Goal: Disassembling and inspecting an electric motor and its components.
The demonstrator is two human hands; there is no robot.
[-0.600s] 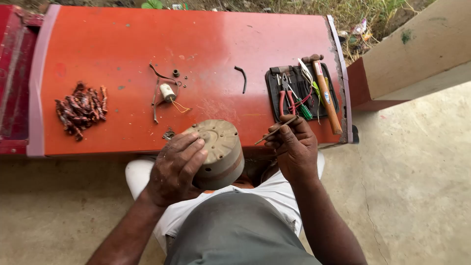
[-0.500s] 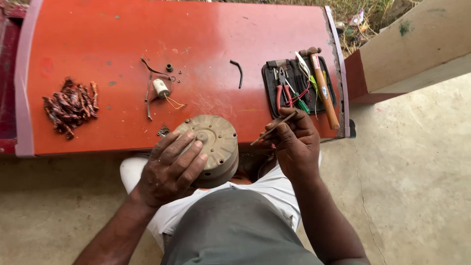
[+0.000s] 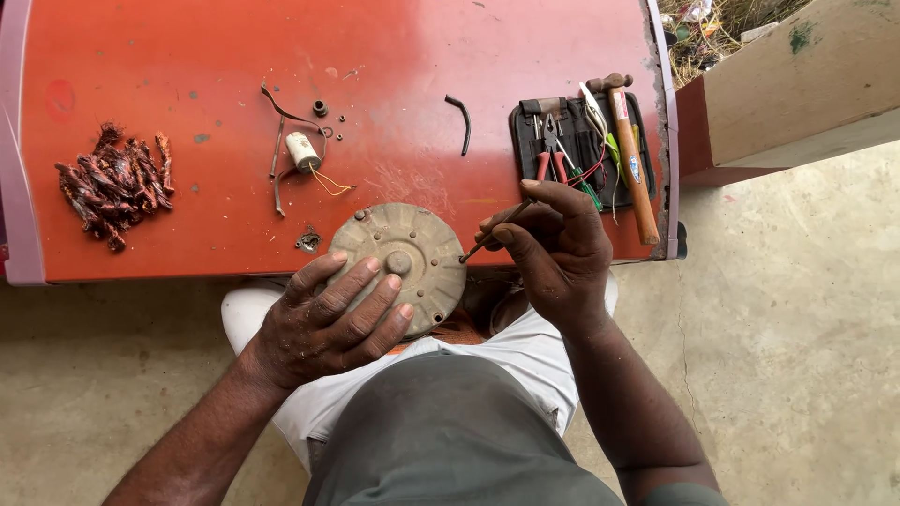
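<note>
My left hand (image 3: 328,323) spread flat over round metal motor housing (image 3: 403,267), pressing it down at near edge of red bench (image 3: 187,75). My right hand (image 3: 553,248) pinching thin tool (image 3: 492,230), tip at housing rim. Risk: housing overhangs edge above lap, could tip off if press slackens; tip could skid off rim toward left fingers. Tool pouch (image 3: 581,150) and hammer (image 3: 630,159) close right; capacitor (image 3: 302,150) beyond; copper wire scraps (image 3: 112,183) far left. Open room mid-bench.

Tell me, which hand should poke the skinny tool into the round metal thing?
Probably the right hand: it pinches the thin tool, tip at the round metal housing edge. The left hand lies flat on it.
</note>
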